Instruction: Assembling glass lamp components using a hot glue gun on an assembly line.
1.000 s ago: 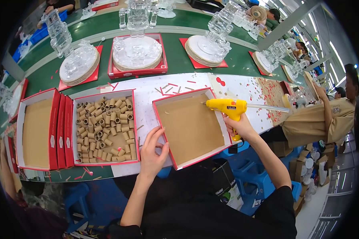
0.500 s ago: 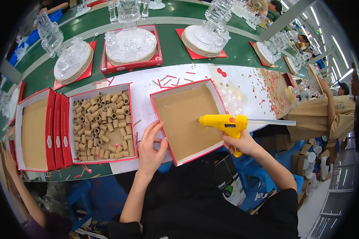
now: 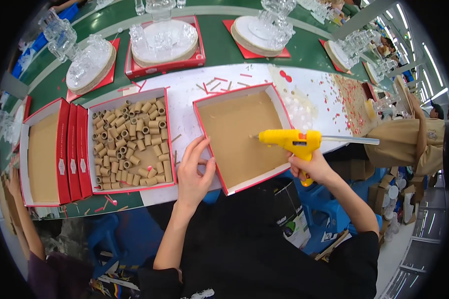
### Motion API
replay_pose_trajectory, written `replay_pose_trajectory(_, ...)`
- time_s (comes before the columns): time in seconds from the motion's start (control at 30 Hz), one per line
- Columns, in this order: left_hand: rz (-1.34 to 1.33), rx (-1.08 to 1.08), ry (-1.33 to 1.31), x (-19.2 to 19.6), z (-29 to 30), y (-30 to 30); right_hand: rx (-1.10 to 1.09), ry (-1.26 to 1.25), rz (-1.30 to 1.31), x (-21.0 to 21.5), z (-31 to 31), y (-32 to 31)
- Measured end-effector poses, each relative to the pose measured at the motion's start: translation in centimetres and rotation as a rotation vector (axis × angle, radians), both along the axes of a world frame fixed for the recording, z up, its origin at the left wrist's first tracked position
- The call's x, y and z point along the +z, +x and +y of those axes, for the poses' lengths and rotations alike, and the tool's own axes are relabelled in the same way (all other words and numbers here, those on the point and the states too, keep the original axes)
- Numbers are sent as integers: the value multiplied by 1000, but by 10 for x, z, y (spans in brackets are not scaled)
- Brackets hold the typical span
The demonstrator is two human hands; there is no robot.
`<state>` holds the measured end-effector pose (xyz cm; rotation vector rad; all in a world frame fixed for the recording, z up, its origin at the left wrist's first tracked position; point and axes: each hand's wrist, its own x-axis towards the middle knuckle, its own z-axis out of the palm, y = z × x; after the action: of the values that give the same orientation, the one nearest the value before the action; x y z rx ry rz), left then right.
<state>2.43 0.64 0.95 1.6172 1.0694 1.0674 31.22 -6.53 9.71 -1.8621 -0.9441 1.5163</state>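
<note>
My right hand (image 3: 310, 168) is closed round the grip of a yellow hot glue gun (image 3: 292, 139), with a long clear glue stick (image 3: 351, 140) sticking out of its back. The nozzle points left, over the brown inside of a shallow red-and-white cardboard box (image 3: 239, 169); whether it touches the bottom I cannot tell. Against the left wall of this box rests my left hand (image 3: 195, 172), its fingers stretched and the thumb apart, fingertips at the rim. To its left, a similar box (image 3: 170, 144) holds many short brown cardboard tubes (image 3: 129, 134).
Several more red boxes (image 3: 69, 154) stand stacked on edge at the left, beside another person's arm (image 3: 27, 219). Clear plastic pieces on round white boards (image 3: 172, 45) line the green table behind. Red and brown scraps (image 3: 217, 82) litter the white sheet. Someone in tan clothing (image 3: 396, 144) is at the right.
The whole view has shifted, so the table things appear slightly higher. Both hands, the glue gun and the box keep nearly the same places relative to one another.
</note>
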Motion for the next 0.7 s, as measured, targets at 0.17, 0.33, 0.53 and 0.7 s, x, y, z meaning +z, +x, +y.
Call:
replay_pose_trajectory(0.17,5,15,-10,2,2,1,253,264,73,11,-25,-18)
replay_pose_trajectory(0.33,-49,16,-54,3,1,2,203,49,137,25,-34,-46)
replay_pose_trajectory(0.53,7,21,-5,-4,1,-2,296,-226,-2,17,-32,-47)
replay_pose_trajectory(0.7,45,-1,-13,1,-3,-1,284,-213,23,16,-28,-46)
